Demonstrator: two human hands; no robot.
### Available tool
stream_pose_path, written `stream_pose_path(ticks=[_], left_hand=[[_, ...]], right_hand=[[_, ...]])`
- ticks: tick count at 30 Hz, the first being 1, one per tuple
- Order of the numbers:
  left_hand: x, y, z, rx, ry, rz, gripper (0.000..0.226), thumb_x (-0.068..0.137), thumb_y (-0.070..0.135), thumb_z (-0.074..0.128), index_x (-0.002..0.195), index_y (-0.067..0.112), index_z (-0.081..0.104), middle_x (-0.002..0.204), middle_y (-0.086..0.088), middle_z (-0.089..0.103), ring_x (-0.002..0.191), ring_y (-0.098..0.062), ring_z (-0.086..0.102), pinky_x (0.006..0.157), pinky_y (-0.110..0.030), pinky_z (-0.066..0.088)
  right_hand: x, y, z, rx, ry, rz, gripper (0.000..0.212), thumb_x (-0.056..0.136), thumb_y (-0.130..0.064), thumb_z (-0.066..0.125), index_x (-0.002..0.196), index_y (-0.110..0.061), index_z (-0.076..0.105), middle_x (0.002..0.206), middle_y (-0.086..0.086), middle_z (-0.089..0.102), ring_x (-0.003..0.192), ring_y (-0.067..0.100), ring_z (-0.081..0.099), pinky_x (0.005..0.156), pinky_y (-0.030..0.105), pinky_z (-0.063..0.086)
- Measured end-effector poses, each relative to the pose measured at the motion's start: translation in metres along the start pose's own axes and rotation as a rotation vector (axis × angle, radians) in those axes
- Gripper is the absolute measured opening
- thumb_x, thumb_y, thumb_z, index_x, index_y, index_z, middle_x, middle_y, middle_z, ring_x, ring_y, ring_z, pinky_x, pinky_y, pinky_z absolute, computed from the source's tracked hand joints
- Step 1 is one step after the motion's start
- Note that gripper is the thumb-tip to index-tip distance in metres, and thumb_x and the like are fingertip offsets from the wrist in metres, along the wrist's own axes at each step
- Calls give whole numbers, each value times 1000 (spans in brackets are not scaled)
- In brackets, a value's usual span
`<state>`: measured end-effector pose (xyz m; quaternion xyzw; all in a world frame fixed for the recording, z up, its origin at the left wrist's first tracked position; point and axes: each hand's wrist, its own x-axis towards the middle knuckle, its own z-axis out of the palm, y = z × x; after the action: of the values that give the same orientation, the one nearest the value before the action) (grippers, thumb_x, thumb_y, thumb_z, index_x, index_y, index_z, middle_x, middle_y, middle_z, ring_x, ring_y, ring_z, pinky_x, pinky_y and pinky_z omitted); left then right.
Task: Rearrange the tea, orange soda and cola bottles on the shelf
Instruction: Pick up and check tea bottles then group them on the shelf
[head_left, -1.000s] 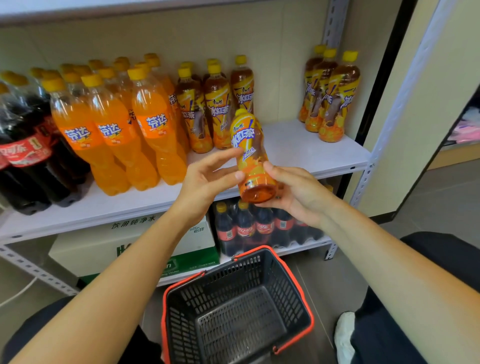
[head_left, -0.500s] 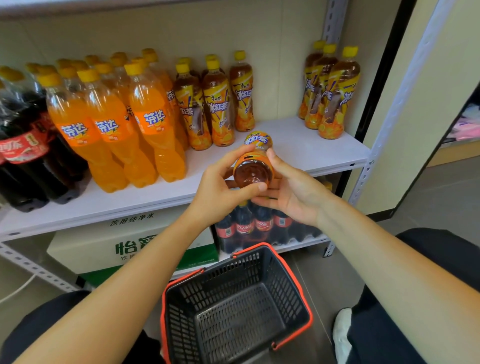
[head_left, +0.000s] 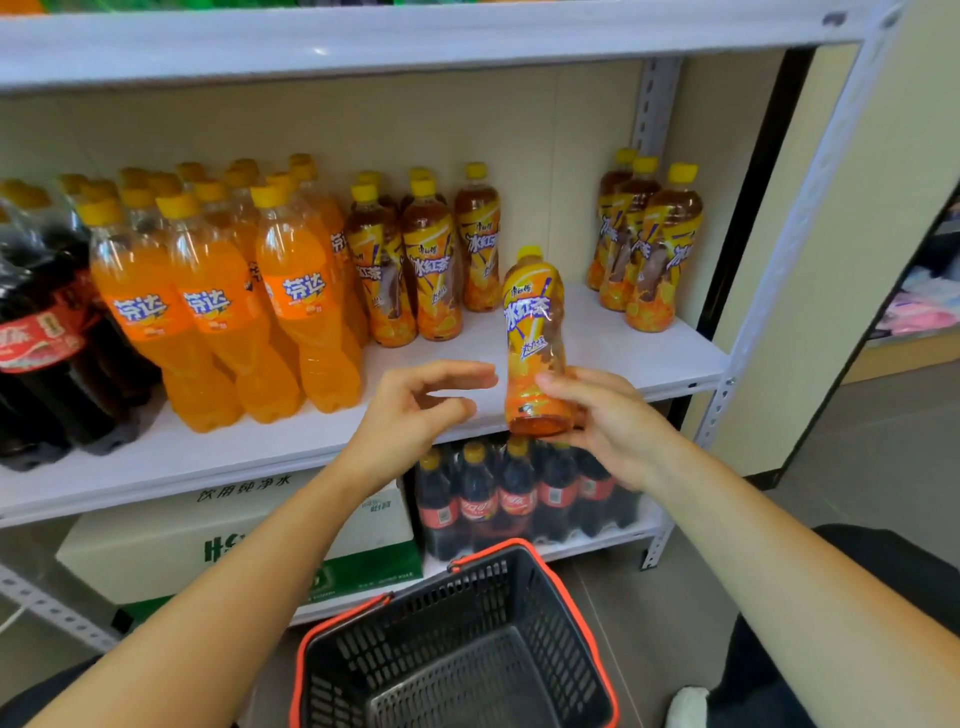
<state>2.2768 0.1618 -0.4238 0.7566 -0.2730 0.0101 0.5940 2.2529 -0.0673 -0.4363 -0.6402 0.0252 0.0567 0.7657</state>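
- The held tea bottle is clear, waisted plastic with dark tea inside, a glossy yellow-and-orange sleeve and a yellow screw cap. It is nearly upright, cap toward 12 o'clock, in the air at the front edge of the shelf.
- The right hand grips its lower end, thumb and fingers wrapped round the base.
- The left hand, at 9 o'clock from that bottle, holds nothing. Its fingers are loosely bent and spread, the forefinger tip just beside the bottle.
- The shelf is a smooth white board on a pale perforated steel upright.
- Bare board lies at 12 to 1 o'clock from the held bottle, between the middle tea bottles and the right-end tea bottles.
- At 9 to 10 o'clock, the orange soda bottles stand in close rows, tall with pinched waists and yellow caps.
- Beyond them, at the far left, are the dark cola bottles with red labels.
- An upper board runs across above all the caps.
- At 6 o'clock sits a black plastic mesh basket with a red-orange rim.
- Behind it, small colas in shiny wrap fill the lower shelf.
- Beside them, at 7 o'clock, is a white-and-green cardboard carton.
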Motion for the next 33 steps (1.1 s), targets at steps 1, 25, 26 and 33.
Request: stream_pose_path(ticks=[1, 25, 26, 33], left_hand=[[7, -7, -1, 35, 84, -29, 34, 90, -8, 64, 114, 13, 75, 116, 5, 76, 112, -3, 68, 92, -25, 56], [154, -108, 10, 280, 646, -189, 75, 83, 26, 84, 144, 14, 43, 133, -10, 50, 124, -28, 53, 105, -42, 46], [153, -107, 12, 252, 647, -178, 71, 83, 24, 85, 139, 13, 43, 127, -6, 53, 118, -26, 57, 99, -38, 48], [158, -103, 7, 266, 556, -182, 71, 86, 28, 82, 144, 11, 44, 118, -4, 60, 104, -23, 60, 91, -38, 51]], right_hand=[[3, 0, -5, -30, 68, -27, 47, 81, -26, 80, 123, -7, 69, 110, 11, 77, 103, 26, 75, 91, 41, 60], [88, -2, -131, -696, 877, -379, 62, 81, -27, 85, 135, -14, 56, 119, 9, 71, 109, 32, 65, 87, 35, 49], [89, -1, -129, -707, 885, -374, 64, 82, -27, 85, 137, -15, 55, 120, 10, 70, 110, 33, 65, 90, 38, 50], [83, -1, -125, -742, 870, -334, 65, 88, -27, 79, 144, -17, 46, 126, 12, 65, 115, 36, 61, 94, 44, 51]])
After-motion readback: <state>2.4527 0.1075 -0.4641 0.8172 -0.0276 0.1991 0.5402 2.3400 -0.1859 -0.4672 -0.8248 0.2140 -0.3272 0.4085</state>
